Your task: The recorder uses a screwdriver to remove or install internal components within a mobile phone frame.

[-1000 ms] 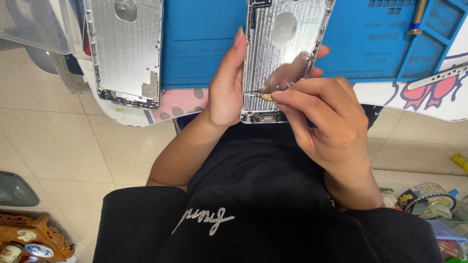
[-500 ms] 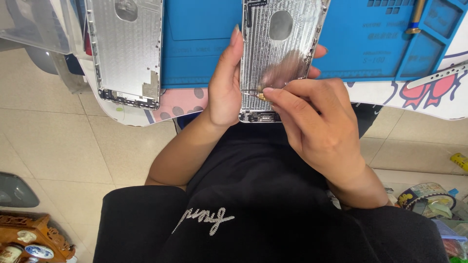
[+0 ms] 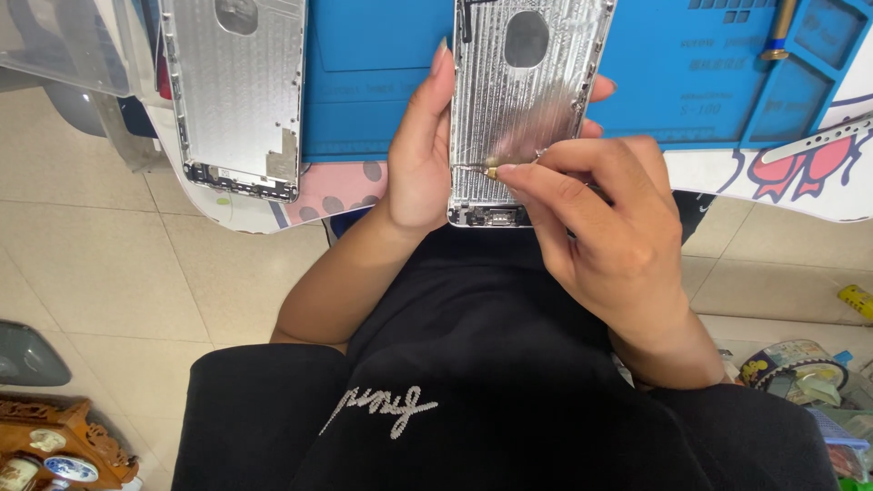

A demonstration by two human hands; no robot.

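My left hand (image 3: 420, 150) grips the left edge of a silver phone back housing (image 3: 527, 100), its fingertips showing past the right edge. The housing lies inner side up on a blue work mat (image 3: 382, 82), with an oval cutout near its top. My right hand (image 3: 600, 227) pinches a thin tool with a brass tip (image 3: 492, 171), and the tip rests on the lower left part of the housing's inner surface. A second silver housing (image 3: 238, 100) lies to the left, untouched.
A white table edge with a red cartoon print (image 3: 800, 177) runs right of the mat. A gold-handled tool (image 3: 778, 32) lies in a mat tray. Rolls of tape (image 3: 791, 364) sit on the tiled floor at right, a carved wooden tray (image 3: 55, 445) at lower left.
My right hand has slid a little down and to the left along the housing, keeping the tool tip on its lower left part. My left hand kept its grip.
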